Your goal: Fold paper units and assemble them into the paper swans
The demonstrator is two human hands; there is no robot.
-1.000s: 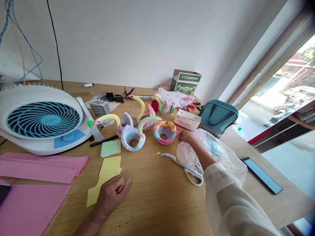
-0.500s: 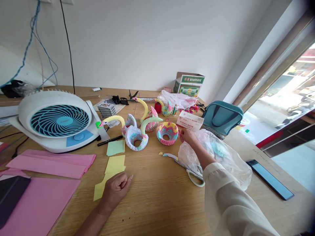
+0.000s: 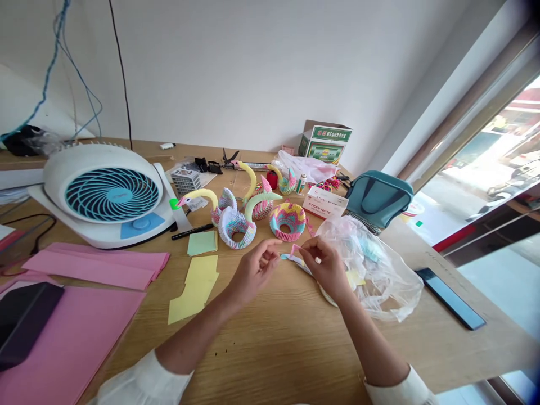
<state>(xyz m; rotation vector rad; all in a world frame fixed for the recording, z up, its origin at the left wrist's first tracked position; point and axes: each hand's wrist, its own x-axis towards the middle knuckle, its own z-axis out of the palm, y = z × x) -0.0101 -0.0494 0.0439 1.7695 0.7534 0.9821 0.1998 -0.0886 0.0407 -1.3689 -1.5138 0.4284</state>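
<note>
My right hand (image 3: 327, 267) pinches a small pink folded paper piece (image 3: 295, 250) between thumb and fingertips, above the table's middle. To its left is my left hand (image 3: 255, 267), its fingers loosely bent and apart; nothing shows in them. Beyond the hands stands a round pink, yellow and blue ring of folded paper (image 3: 287, 221). A white and blue folded-paper swan body (image 3: 237, 228) with a green neck is left of the ring. Scissors (image 3: 302, 264) lie partly hidden under my right hand. Beside that hand spreads a clear plastic bag (image 3: 379, 270) with coloured pieces inside.
Yellow sticky notes (image 3: 196, 287), green notes (image 3: 201, 243) and pink paper (image 3: 84, 337) lie left. A fan (image 3: 105, 194) stands behind them. A sticky note box (image 3: 325, 203), a teal bag (image 3: 379, 197) and a phone (image 3: 451, 298) are on the right. More paper swans (image 3: 248, 180) stand behind.
My right hand has come back from beside the paper ring and now holds a pink folded paper piece. My left hand has risen from the table, moved inward and loosened from a fist.
</note>
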